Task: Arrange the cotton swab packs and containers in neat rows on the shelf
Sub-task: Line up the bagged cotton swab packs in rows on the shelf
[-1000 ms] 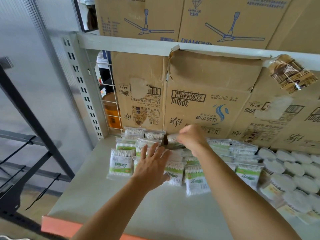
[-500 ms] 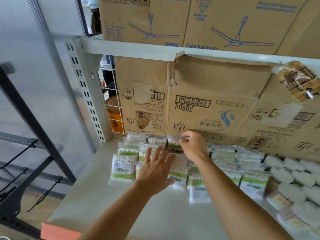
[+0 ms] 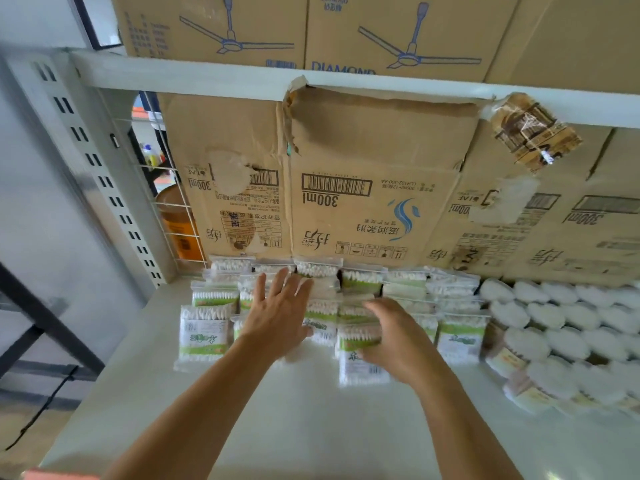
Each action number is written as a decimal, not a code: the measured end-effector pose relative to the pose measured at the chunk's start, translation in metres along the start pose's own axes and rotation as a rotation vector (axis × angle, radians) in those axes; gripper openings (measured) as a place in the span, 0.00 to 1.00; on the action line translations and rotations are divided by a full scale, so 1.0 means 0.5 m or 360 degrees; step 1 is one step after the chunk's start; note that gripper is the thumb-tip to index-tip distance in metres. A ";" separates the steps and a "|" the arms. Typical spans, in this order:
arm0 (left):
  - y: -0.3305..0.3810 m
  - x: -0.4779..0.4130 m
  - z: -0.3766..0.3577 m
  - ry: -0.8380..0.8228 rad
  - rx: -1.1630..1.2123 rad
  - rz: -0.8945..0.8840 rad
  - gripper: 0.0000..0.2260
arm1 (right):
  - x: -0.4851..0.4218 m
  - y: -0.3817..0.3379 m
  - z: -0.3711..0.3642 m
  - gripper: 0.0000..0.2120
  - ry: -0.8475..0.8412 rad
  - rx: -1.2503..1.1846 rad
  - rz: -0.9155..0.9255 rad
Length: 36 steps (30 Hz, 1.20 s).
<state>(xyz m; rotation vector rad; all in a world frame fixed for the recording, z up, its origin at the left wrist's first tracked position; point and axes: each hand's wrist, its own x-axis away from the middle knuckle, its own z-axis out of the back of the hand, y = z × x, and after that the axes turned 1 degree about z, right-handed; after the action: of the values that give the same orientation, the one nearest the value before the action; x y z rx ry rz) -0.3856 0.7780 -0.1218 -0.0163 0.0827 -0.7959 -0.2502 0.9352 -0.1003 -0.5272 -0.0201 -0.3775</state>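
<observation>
nearest the camera, the orange front lip of the shelf shows at the lower left, with pale bare board behind it. two bare forearms reach forward over that board. the right hand is at the front of the middle column, thumb and curled fingers closed round the right side of the front pack, which sits slightly forward of its neighbours; this area is blurred. the left hand is palm down, fingers straight and spread wide, gripping nothing, laid over packs just left of that column. the cotton swab packs lie flat in overlapping columns, green and white labels up, from the left of the shelf to its centre, the back row against the cartons. just beside them on the right, round containers with white tops stand close in staggered rows. behind both, brown cardboard cartons, print upside down, line the back; one has a torn top flap. a crumpled wad of tape hangs from the upper shelf beam. at far left stand a slotted grey post and a wire grid with an orange tub behind it. above the beam sit fan-printed cartons.
</observation>
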 end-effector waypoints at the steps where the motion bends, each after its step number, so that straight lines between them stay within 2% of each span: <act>1: 0.002 0.000 0.001 0.0009 0.0017 0.0008 0.38 | 0.004 -0.004 -0.011 0.38 -0.0055 0.0092 0.0029; 6: 0.019 0.020 0.007 0.0041 0.0064 0.0042 0.40 | 0.002 -0.020 -0.029 0.46 -0.0153 0.0311 0.0021; 9: 0.034 0.048 0.002 0.0179 0.0186 0.0022 0.39 | -0.016 -0.027 -0.016 0.53 -0.0207 0.0411 0.0032; 11: 0.042 0.067 -0.010 0.0357 0.0330 0.0013 0.32 | -0.030 -0.029 -0.008 0.56 -0.0256 0.0481 0.0053; 13: 0.053 0.087 -0.025 0.0528 0.0498 -0.0009 0.21 | -0.039 -0.029 -0.005 0.57 -0.0270 0.0549 0.0080; 15: 0.075 0.106 -0.022 0.0415 0.0673 -0.0036 0.15 | -0.039 -0.027 -0.005 0.54 -0.0252 0.0588 0.0102; 17: 0.095 0.117 -0.037 0.0205 0.0769 0.0007 0.18 | -0.029 -0.025 -0.009 0.48 -0.0230 0.0596 0.0121; 20: 0.117 0.117 -0.060 0.0035 0.0831 0.0097 0.25 | -0.009 -0.017 -0.016 0.40 -0.0121 0.0563 0.0169; 22: 0.124 0.112 -0.067 0.0023 0.0879 0.0135 0.26 | 0.007 -0.008 -0.023 0.37 -0.0057 0.0514 0.0211; 27: 0.133 0.104 -0.072 0.0063 0.0872 0.0085 0.19 | 0.048 0.013 -0.048 0.37 0.0100 0.0336 0.0263; 32: 0.120 0.097 -0.078 0.0034 0.0915 0.0065 0.20 | 0.061 0.020 -0.052 0.35 0.0203 0.0254 0.0301; 36: 0.097 0.086 -0.069 -0.0018 0.0967 0.0107 0.21 | 0.047 0.022 -0.047 0.37 0.0141 0.0293 0.0280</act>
<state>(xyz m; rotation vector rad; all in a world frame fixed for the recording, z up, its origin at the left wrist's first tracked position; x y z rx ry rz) -0.3238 0.7817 -0.1613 0.5536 -0.1709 -0.7278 -0.2262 0.9242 -0.1232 -0.3271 0.0757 -0.2239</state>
